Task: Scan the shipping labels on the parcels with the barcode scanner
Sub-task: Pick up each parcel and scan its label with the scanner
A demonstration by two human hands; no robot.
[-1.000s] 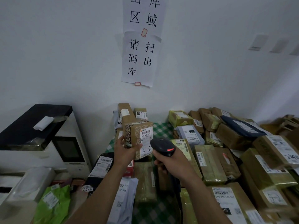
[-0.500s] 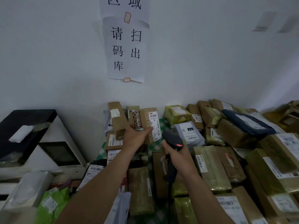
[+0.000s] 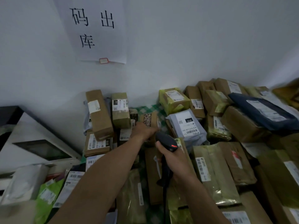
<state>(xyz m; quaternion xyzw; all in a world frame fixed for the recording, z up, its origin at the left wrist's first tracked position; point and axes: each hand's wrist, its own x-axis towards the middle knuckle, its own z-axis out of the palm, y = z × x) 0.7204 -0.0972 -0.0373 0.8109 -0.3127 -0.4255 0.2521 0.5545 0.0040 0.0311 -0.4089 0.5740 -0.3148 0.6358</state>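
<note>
My left hand (image 3: 143, 130) reaches far forward and grips a small brown parcel (image 3: 150, 120) with patterned tape, low over the green checked cloth near the wall. Its label side is turned away and mostly hidden. My right hand (image 3: 174, 160) holds the black barcode scanner (image 3: 166, 142) by its handle, a red light showing on its head. The scanner sits just right of and nearer than the held parcel. Many labelled parcels lie all around on the table.
Brown boxes (image 3: 98, 113) stand against the wall at the left. A grey mailer (image 3: 187, 125) and a dark blue mailer (image 3: 262, 110) lie to the right among taped cartons. A white machine (image 3: 37, 143) and a green bag (image 3: 48, 196) sit at the left. A paper sign (image 3: 93, 29) hangs above.
My left hand has carried the small parcel from in front of the scanner forward and down toward the wall. The scanner hand stayed roughly in place. The view tilted down.
</note>
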